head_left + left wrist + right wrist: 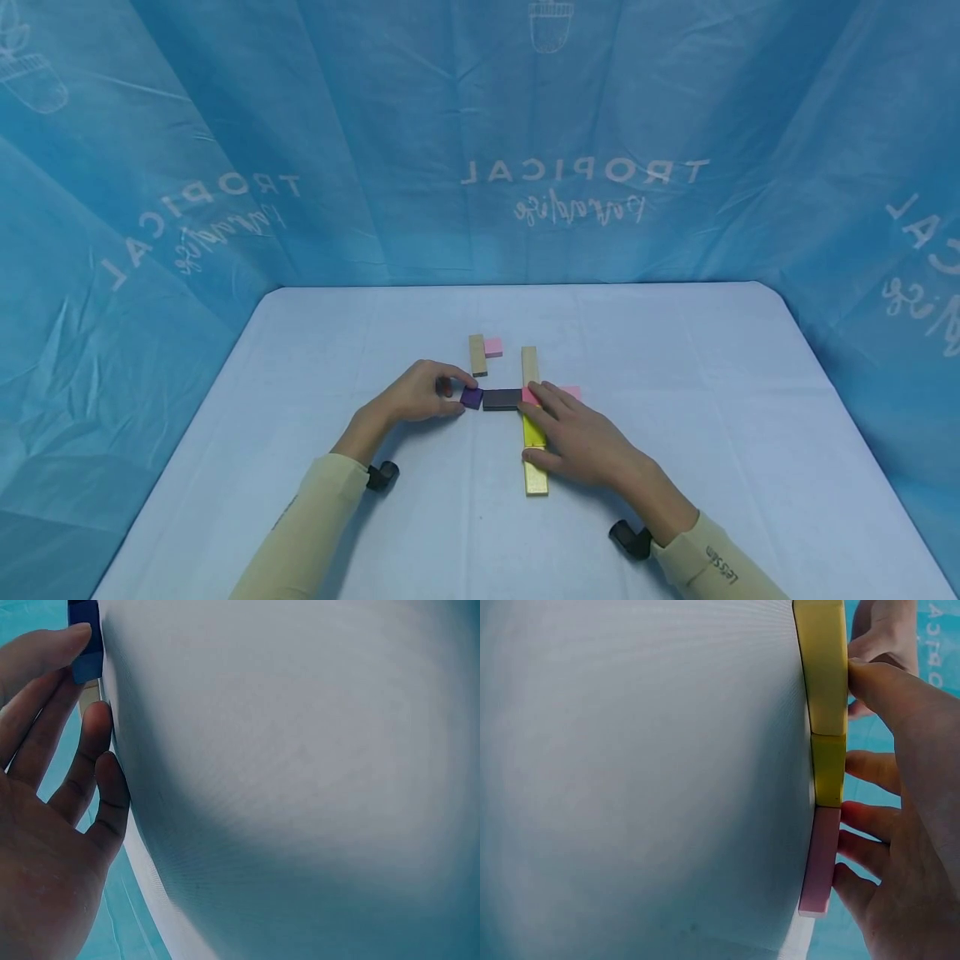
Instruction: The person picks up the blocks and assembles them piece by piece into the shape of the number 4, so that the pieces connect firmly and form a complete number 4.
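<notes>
With thumb and fingertips, my left hand [412,393] pinches a small purple square block [472,398] at the left end of a dark grey block [502,401]. The purple block looks blue [88,666] in the left wrist view. My right hand [588,437] rests its spread fingers on a row of flat blocks: a bright yellow block [829,771], a pale gold block [825,675] nearer the body, and a pink block [822,862] pointing right. A light wooden block [529,362] extends the row toward the back. The fingers partly hide where the blocks meet.
Behind the purple block lie a short wooden block [477,355] and a small pink square block [492,347], side by side. A white cloth covers the table [360,333]. Blue printed curtains [420,217] surround its back and sides.
</notes>
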